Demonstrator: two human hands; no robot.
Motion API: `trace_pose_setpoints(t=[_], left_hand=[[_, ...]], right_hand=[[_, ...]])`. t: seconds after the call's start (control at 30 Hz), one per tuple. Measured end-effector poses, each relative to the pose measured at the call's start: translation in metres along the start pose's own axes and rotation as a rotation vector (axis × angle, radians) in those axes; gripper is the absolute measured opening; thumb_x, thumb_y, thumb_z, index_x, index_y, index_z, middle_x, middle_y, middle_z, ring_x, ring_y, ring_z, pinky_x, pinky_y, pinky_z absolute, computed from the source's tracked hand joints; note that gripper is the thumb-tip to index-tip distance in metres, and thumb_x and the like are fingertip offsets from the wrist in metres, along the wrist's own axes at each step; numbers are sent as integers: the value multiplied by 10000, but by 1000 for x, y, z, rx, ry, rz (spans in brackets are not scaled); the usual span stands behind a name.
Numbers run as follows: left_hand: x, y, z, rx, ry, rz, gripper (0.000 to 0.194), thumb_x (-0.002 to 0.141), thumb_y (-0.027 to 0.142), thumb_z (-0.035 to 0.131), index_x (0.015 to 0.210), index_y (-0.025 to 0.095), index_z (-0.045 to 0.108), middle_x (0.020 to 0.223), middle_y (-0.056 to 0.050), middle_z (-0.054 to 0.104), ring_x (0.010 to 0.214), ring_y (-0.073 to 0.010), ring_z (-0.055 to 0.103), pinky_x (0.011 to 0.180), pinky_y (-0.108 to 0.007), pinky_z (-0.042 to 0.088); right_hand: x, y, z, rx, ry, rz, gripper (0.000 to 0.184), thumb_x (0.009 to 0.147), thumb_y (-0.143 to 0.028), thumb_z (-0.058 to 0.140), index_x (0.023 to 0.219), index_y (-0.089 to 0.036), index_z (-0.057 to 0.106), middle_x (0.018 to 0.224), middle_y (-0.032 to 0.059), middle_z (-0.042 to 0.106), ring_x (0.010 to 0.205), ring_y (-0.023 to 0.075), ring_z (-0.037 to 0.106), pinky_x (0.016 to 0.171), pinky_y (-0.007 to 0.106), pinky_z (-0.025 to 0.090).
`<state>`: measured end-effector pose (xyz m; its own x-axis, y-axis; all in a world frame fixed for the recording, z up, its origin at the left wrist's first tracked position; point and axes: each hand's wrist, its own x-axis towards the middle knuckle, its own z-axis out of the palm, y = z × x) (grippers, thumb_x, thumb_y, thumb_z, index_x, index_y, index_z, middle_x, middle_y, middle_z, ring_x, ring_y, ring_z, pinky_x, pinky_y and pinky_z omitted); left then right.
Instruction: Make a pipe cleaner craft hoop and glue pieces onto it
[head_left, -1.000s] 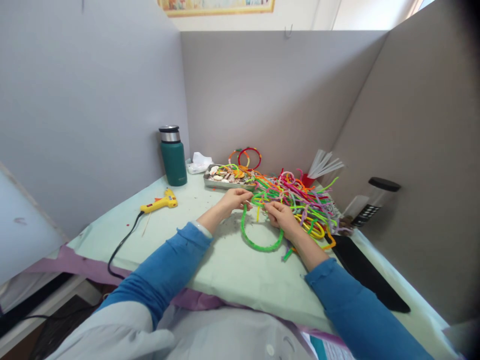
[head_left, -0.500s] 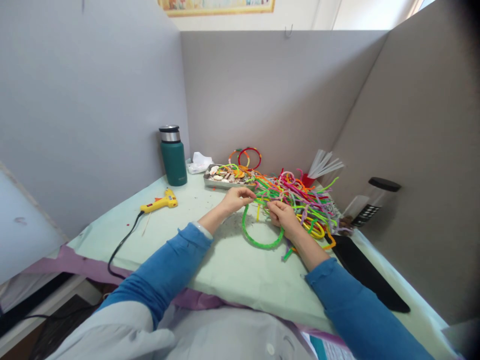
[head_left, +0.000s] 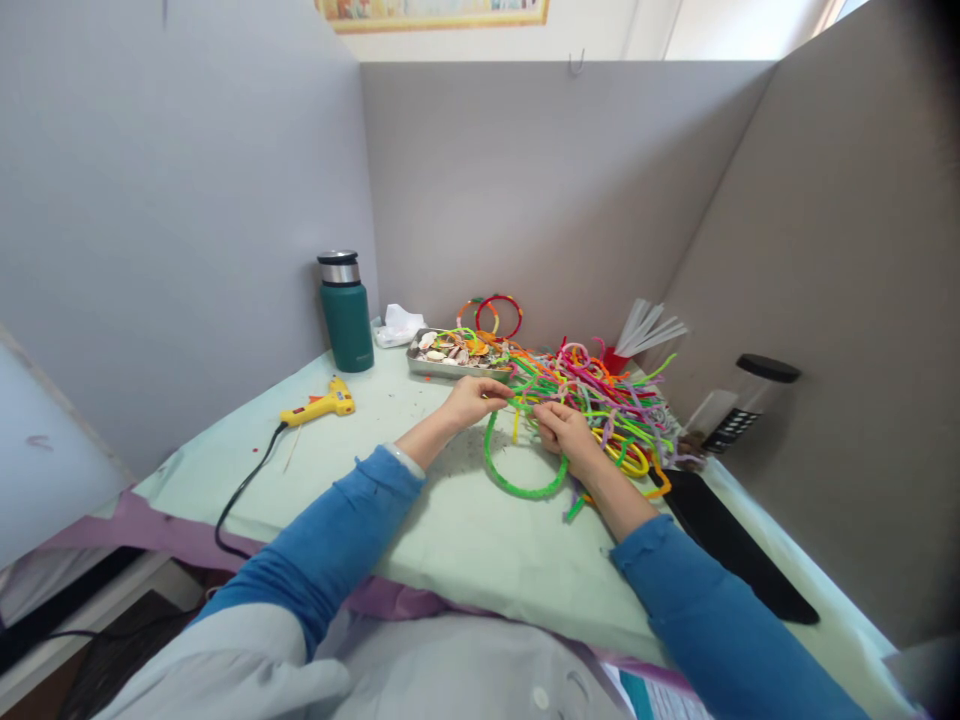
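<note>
Pale-green tabletop (head_left: pixel 450 540) with shell-filled metal tray (head_left: pixel 457 372), hands (head_left: pixel 517 405) pinched on green ring (head_left: pixel 525 492).

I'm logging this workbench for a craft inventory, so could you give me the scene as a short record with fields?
left hand: the left hand, fingers closed at the top of the green ring
right hand: the right hand, fingers closed near the ring's top right
beside the hands: heap of fuzzy stems, many colours
back: metal tray of mixed small pieces; red ring behind it
left side: green bottle, upright; yellow glue gun, lying on its side
right side: red cup holding white sticks
</note>
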<state>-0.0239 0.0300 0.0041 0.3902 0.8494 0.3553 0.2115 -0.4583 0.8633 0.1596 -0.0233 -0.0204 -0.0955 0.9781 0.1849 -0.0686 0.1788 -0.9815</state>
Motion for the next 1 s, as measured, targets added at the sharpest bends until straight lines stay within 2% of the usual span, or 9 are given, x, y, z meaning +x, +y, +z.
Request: trace_pose_setpoints(t=[0.27, 0.47, 0.63, 0.83, 1.0], left_hand=[[-2, 1, 1, -73, -25, -47, 277, 634, 229, 670, 882, 110, 703, 775, -51, 683, 654, -114, 563, 653, -220, 435], [-3, 2, 1, -101, -26, -36, 252, 632, 279, 674, 799, 93, 698, 702, -39, 650, 605, -99, 532, 597, -210, 411], [-8, 8, 0, -84, -79, -118, 295, 674, 348, 639, 793, 85, 699, 577, -25, 617, 512, -81, 490, 544, -207, 370], [-13, 16, -1, -190, -209, -205, 314, 685, 380, 629, 746, 74, 666, 701, -62, 652, 517, -77, 533, 531, -200, 373], [-14, 16, -2, -245, -239, -225, 294, 676, 367, 647, 747, 83, 666, 664, -54, 644, 522, -77, 537, 538, -196, 381]], right_hand=[[-1, 0, 0, 21, -14, -18, 322, 700, -459, 635, 668, -195, 454, 427, -93, 315, 340, 38, 203, 353, 199, 117], [0, 0, -1, 46, -12, -24, 311, 706, -448, 635, 674, -193, 461, 425, -94, 326, 334, 36, 203, 347, 198, 123], [1, 2, -1, 42, 5, -42, 308, 704, -448, 640, 675, -189, 474, 417, -93, 328, 333, 37, 207, 345, 196, 119], [1, 1, 1, 40, 22, -51, 305, 694, -429, 655, 649, -184, 479, 403, -92, 335, 327, 34, 203, 338, 195, 115], [2, 1, 1, 30, 41, -38, 315, 678, -436, 665, 639, -185, 478, 395, -93, 332, 325, 35, 207, 336, 194, 117]])
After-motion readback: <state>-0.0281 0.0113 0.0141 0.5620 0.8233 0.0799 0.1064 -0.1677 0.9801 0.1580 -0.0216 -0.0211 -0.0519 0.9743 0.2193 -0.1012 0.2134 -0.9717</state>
